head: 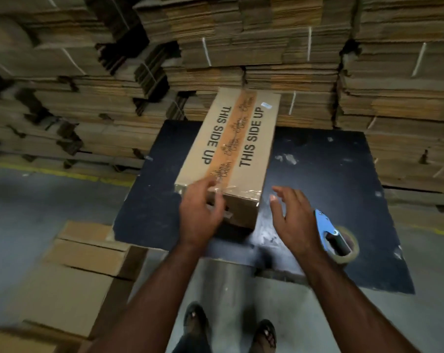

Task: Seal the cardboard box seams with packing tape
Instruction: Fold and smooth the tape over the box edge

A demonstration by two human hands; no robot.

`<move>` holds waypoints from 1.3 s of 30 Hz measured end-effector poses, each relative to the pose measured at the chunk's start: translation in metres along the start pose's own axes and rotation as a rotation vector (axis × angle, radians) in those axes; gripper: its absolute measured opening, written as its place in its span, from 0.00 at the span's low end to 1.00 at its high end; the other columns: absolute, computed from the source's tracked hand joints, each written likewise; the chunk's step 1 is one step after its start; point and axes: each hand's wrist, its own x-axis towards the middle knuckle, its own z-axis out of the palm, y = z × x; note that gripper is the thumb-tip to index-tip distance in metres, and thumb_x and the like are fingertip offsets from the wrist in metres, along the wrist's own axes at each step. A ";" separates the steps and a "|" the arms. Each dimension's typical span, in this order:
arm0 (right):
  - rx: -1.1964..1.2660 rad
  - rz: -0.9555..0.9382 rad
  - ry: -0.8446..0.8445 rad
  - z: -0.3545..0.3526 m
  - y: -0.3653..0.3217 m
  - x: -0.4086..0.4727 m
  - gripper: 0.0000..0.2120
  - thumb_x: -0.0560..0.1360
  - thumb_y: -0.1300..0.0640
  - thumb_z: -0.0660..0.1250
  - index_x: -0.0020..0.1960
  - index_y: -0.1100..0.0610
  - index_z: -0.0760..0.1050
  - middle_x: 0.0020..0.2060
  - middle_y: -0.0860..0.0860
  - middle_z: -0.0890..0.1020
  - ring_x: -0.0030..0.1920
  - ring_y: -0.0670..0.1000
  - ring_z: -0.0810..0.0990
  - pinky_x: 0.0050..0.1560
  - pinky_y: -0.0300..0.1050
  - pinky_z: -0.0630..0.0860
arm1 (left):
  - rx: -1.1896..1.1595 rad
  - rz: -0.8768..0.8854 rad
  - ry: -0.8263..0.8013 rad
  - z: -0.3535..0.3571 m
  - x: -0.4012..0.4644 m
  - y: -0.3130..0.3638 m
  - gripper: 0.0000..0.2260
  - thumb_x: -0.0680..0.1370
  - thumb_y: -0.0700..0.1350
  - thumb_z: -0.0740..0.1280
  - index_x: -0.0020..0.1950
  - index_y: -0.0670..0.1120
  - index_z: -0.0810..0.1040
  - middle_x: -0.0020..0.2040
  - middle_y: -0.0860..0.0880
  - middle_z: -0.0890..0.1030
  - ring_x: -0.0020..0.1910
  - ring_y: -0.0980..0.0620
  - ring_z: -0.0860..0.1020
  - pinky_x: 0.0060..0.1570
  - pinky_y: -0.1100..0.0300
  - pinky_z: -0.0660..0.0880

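A closed cardboard box (256, 138) printed "THIS SIDE UP" lies lengthwise on a dark table (330, 174). An orange printed tape strip (234, 133) runs down its top seam, and clear tape crosses its near edge. My left hand (199, 215) rests on the box's near left corner, fingers spread over the tape end. My right hand (293, 220) hovers open just right of the box, holding nothing. A blue-handled tape dispenser (339, 238) with a tape roll lies on the table beside my right wrist.
Tall bundles of flattened cartons (241, 47) fill the background behind the table. More folded cartons (88, 253) are piled on the floor at the left. My sandalled feet (231, 329) stand on grey concrete below the table's near edge.
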 end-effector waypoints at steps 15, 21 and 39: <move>-0.224 -0.223 -0.288 0.134 -0.131 0.059 0.19 0.82 0.49 0.55 0.64 0.59 0.76 0.57 0.55 0.80 0.56 0.57 0.78 0.58 0.54 0.75 | -0.904 -1.448 -0.466 -0.042 0.050 -0.123 0.24 0.80 0.63 0.58 0.43 0.44 0.79 0.40 0.47 0.79 0.39 0.49 0.76 0.44 0.54 0.73; -0.266 -0.236 -0.321 0.148 -0.139 0.056 0.19 0.82 0.50 0.56 0.65 0.61 0.75 0.60 0.56 0.80 0.61 0.56 0.77 0.62 0.53 0.74 | -1.028 -1.414 -0.409 -0.036 0.048 -0.140 0.11 0.79 0.51 0.68 0.38 0.48 0.80 0.31 0.53 0.77 0.32 0.55 0.75 0.44 0.56 0.74; -0.630 -0.258 -0.175 0.184 -0.116 0.038 0.27 0.81 0.46 0.53 0.73 0.59 0.71 0.70 0.56 0.75 0.71 0.56 0.73 0.68 0.55 0.69 | -0.571 -0.748 0.099 0.013 0.030 -0.152 0.08 0.78 0.55 0.67 0.44 0.52 0.78 0.48 0.50 0.76 0.44 0.51 0.79 0.50 0.47 0.79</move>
